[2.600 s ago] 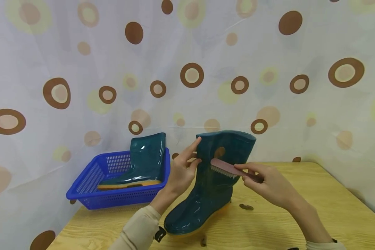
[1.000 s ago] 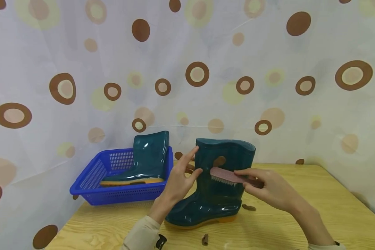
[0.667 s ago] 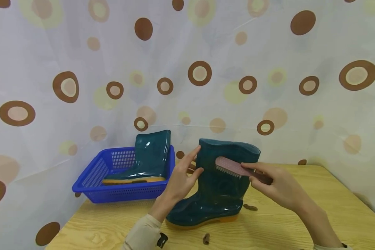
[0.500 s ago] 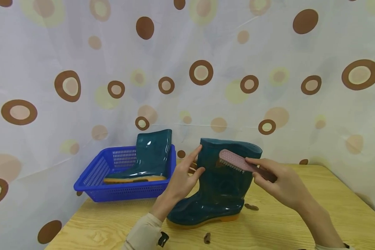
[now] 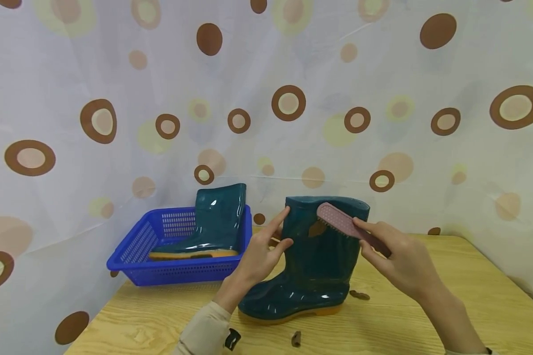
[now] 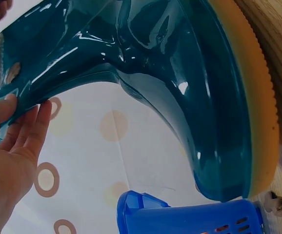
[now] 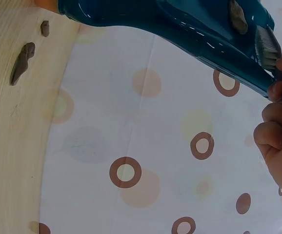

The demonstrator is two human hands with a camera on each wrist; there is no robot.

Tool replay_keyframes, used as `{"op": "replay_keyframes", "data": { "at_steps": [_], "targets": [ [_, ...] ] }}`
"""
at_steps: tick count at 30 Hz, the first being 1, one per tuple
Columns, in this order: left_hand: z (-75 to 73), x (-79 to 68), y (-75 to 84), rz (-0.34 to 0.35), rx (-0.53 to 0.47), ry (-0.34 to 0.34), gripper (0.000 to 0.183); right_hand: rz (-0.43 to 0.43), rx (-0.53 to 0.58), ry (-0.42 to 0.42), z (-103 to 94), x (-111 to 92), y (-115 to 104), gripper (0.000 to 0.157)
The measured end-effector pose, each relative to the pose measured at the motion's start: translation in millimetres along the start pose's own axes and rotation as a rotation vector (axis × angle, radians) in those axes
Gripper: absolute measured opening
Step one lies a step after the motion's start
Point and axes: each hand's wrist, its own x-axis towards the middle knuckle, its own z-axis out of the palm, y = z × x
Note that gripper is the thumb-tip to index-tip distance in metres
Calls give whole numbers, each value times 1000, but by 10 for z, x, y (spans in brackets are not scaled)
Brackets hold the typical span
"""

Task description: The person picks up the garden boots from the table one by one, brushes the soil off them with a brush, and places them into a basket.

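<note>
A dark green rubber boot (image 5: 322,256) with a yellow-orange sole stands upright on the table, toe pointing left. My left hand (image 5: 258,256) holds the front edge of its shaft near the top, thumb on the near side and fingers curled behind. In my right hand (image 5: 397,254) is the handle of a pink scrubbing brush (image 5: 337,218), gripped between thumb and fingers. The brush's bristles (image 7: 266,48) face the upper shaft, just beside a brown mud patch (image 5: 317,228). From the head view I cannot tell whether all the bristles touch the rubber.
A blue plastic basket (image 5: 133,278) sits at the left of the wooden table (image 5: 408,315), with a second green boot (image 5: 217,222) inside. Brown clumps lie on the wood, one (image 5: 360,295) behind the heel and another (image 5: 296,338) in front. A dotted curtain (image 5: 266,143) hangs behind.
The boot, tilted at first, now stands flat on its sole. My right hand has carried the brush up the shaft, passing over the brown patch. My left hand keeps its hold.
</note>
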Motion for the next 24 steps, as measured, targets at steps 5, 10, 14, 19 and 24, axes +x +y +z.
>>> {"op": "replay_keyframes", "data": {
  "at_steps": [5, 10, 14, 19, 24],
  "targets": [
    [9, 1, -9, 19, -9, 10, 67, -13, -28, -50, 28, -13, -4, 48],
    [23, 3, -18, 21, -7, 18, 68, 4, -17, -97, 51, -31, -18, 47],
    [30, 1, -22, 17, -3, 24, 67, 19, 8, -117, 40, -36, -25, 46],
    [34, -2, -24, 7, 4, 31, 67, 25, 47, -141, 16, -39, -18, 45],
    [35, -4, -27, 14, 3, 38, 67, 21, 45, -174, -3, -43, 1, 43]
  ]
}}
